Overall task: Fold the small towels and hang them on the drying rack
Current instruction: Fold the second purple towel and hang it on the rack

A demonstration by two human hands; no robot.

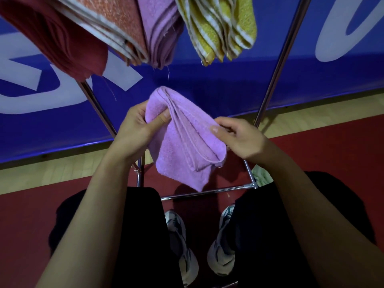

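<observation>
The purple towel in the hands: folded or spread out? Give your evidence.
Folded. The towel shows stacked layered edges, gripped between the left hand and right hand.

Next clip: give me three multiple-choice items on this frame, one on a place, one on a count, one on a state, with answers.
1. Where is the yellow striped towel?
A. on the floor
B. hanging on the drying rack
C. across the person's lap

2. How many towels hang up top?
A. two
B. four
C. six

3. The purple towel in hand is:
A. folded in layers
B. spread flat
C. rolled up

Answers: 1 B, it hangs at top right; 2 B, dark red, orange, purple, yellow; 3 A, the left hand and right hand pinch stacked layers.
</observation>
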